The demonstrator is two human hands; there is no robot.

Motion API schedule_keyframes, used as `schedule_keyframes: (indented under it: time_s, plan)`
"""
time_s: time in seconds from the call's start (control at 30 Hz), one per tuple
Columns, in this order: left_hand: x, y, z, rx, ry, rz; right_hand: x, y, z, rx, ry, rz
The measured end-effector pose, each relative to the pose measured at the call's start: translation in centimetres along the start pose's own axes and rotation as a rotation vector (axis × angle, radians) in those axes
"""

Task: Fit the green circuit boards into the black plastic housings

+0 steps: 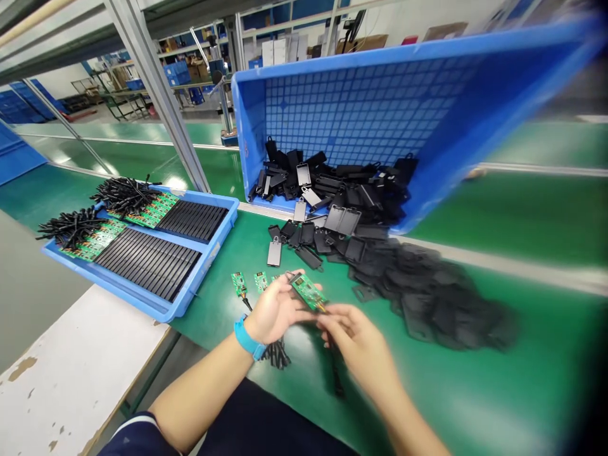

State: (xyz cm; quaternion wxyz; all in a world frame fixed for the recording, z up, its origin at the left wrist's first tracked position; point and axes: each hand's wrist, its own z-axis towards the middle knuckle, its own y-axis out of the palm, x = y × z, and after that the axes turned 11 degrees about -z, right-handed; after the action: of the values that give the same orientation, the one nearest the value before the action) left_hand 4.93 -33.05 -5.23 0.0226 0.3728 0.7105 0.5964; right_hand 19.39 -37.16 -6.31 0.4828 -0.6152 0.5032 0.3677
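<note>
Board: green circuit board (308, 290) sits over the left palm, in front of the crate's near edge, tilted, its lower-right end towards the right fingers.
Left hand (275, 310): palm up, fingers loosely curled at and under the board, thumb near its upper end — can't tell how firmly it grips. Blue wristband (249, 339) on that wrist.
Right hand (354, 329): thumb and fingertips pinching the black cable (336, 367) close to where its wires meet the board; the rest hangs below, towards the desk's near side.
Loose boards (239, 284): on the green desk (213, 323), just left of the left hand, partly hidden by it; cable bunch (277, 354) below that wrist.
Tray: blue tray (133, 304) at left, boards and black bars in rows, cables piled over its far-left edge. Green strip between its right wall and the loose boards.
Crate: blue crate (342, 114) tipped on its side, mouth facing the person, black cases (327, 183) spilling over the lip.
Covers: blurred black pile (437, 291) boxes in the right forearm's far side — room on the green nearer the person, lower right.
</note>
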Motion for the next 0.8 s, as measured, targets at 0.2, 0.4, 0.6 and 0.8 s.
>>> schedule_keyframes:
  time_s: [0.2, 0.4, 0.6, 0.8]
  plan:
    - [-0.5, 0.2, -0.1, -0.002, 0.029, 0.043, 0.2, 0.0, -0.2, -0.025, 0.007, 0.018]
    - [-0.8, 0.3, -0.3, -0.004, 0.038, 0.065, 0.3, 0.2, -0.3, 0.021, 0.002, 0.088]
    - [-1.6, 0.8, -0.2, 0.088, 0.157, 0.256, 0.1, 0.6, -0.5, 0.031, 0.113, 0.171]
    - [-2.1, 0.9, -0.1, 0.120, 0.228, 0.247, 0.5, 0.6, -1.1, -0.124, 0.219, 0.319]
